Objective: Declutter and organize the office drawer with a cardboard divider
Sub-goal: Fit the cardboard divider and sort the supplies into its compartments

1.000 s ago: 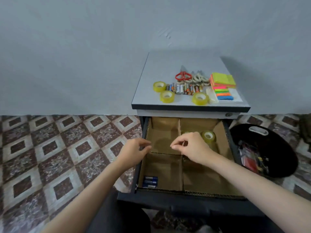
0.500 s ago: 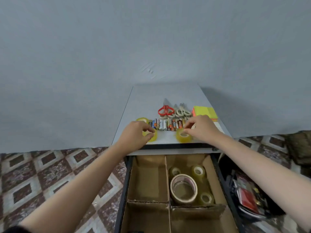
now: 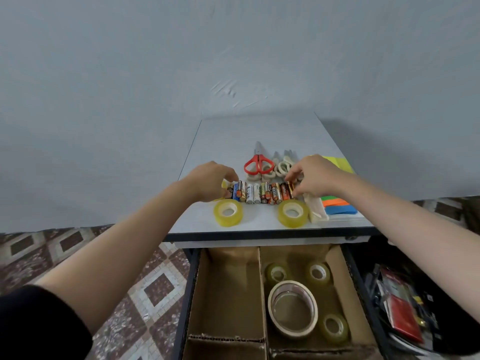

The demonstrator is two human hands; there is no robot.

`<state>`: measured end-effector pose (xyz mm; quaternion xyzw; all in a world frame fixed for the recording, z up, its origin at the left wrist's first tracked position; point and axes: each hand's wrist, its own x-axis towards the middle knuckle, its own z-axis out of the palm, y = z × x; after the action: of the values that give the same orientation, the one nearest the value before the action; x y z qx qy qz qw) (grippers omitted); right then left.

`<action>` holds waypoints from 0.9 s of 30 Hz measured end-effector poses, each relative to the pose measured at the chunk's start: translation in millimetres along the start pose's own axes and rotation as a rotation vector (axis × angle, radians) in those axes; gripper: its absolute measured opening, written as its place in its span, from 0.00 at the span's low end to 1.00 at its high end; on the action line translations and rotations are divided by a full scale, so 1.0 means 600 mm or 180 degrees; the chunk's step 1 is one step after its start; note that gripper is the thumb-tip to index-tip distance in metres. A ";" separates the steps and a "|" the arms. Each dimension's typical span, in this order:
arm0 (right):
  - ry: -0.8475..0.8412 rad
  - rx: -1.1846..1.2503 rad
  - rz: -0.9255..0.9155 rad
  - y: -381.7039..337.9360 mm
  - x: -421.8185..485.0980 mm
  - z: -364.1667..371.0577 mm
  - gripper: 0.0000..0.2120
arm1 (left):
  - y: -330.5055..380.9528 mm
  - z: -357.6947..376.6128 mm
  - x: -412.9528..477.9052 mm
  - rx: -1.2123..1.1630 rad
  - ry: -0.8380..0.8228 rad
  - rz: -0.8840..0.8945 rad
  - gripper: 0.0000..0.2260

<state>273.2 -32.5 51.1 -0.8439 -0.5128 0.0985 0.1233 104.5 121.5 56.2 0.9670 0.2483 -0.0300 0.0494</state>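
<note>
**Many batteries (image 3: 259,193) bracketed for pickup**

They lie side by side on the desk (image 3: 259,131), above the open drawer (image 3: 191,281). The left grip (image 3: 213,181) curls round the row's left end, and the right grip (image 3: 311,178) pinches its right end. Step, I judge: gathering them. Next: lift them together and lower them into a cell of the cardboard divider (image 3: 261,281).

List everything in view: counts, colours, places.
batteries: a dozen or so, mixed colours, desk
desk tape rolls: at least two, yellow, desk front
drawer tape rolls: three small yellowish, one large white, rear right compartment
scissors: one red, others pale, behind batteries
sticky notes: one stack, multicoloured, desk right
cardboard divider: one, brown, in drawer
bin: one, black, floor right
left grip: hand curled round row's left end
right grip: hand curled round row's right end
</note>
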 end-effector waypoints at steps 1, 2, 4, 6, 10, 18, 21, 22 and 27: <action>-0.0018 -0.0016 -0.0017 0.001 0.002 -0.001 0.20 | -0.001 0.001 0.003 -0.0042 0.0001 0.0032 0.18; -0.0026 -0.0023 -0.0033 0.002 0.003 -0.001 0.20 | -0.003 0.002 0.005 -0.0082 0.0006 0.0052 0.17; -0.0008 -0.0032 -0.0067 0.004 0.003 -0.001 0.19 | -0.006 0.003 0.007 -0.0129 0.0030 0.0071 0.17; 0.0055 -0.0018 -0.0089 0.008 0.003 0.000 0.17 | -0.008 0.004 0.009 -0.0129 0.0051 0.0095 0.17; -0.0007 0.0052 -0.0089 0.014 0.002 -0.002 0.19 | -0.009 0.000 0.008 -0.0071 0.0009 0.0134 0.16; -0.0219 -0.0073 -0.0173 0.014 0.006 -0.003 0.24 | -0.010 -0.001 0.009 -0.0088 -0.0076 0.0082 0.21; -0.0197 -0.0135 -0.0220 0.013 0.005 -0.001 0.24 | -0.009 0.002 0.011 -0.0136 -0.0042 0.0067 0.23; -0.0176 -0.0150 -0.0233 0.014 0.005 -0.001 0.24 | -0.009 0.004 0.012 -0.0149 -0.0021 0.0069 0.23; -0.0077 -0.0175 -0.0276 0.017 0.003 0.002 0.25 | -0.010 0.014 0.016 -0.0150 0.0075 0.0014 0.23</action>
<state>282.1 -35.1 46.7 -0.8227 -0.5528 0.0891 0.0981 109.5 130.2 46.4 0.9663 0.2475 -0.0125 0.0694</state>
